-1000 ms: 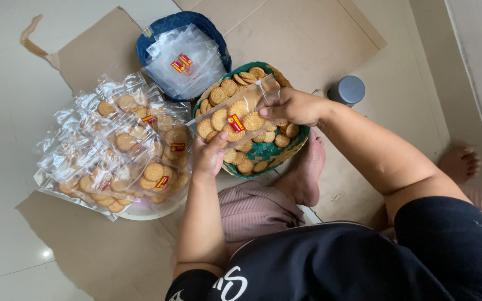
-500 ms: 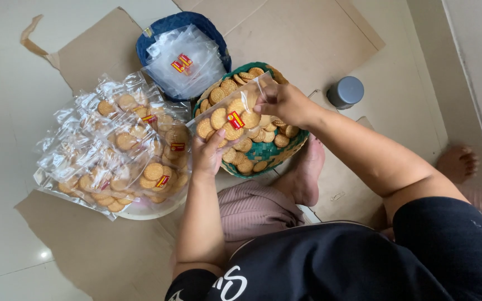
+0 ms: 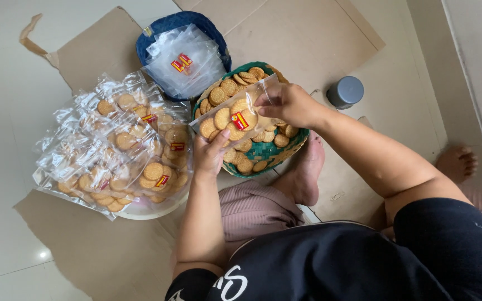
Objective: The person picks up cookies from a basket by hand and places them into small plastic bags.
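- Two hands of mine share one clear plastic bag of round golden biscuits [image 3: 236, 118], held just above the green woven basket [image 3: 269, 151] of loose biscuits.
- My left hand [image 3: 210, 153] grips the bag's lower end, at about 7 o'clock from its red and yellow sticker, thumb pressed on the plastic.
- My right hand [image 3: 287, 103] pinches the bag's upper end, at 2 o'clock from that sticker, fingers closed on the film.
- At 9 o'clock from the basket a pile of filled clear bags [image 3: 121, 150] rests on a white tray.
- At 11 o'clock a blue basket [image 3: 147, 45] holds empty bags.
- At 3 o'clock stands a grey lidded jar [image 3: 345, 92] on flattened brown cardboard [image 3: 308, 39].
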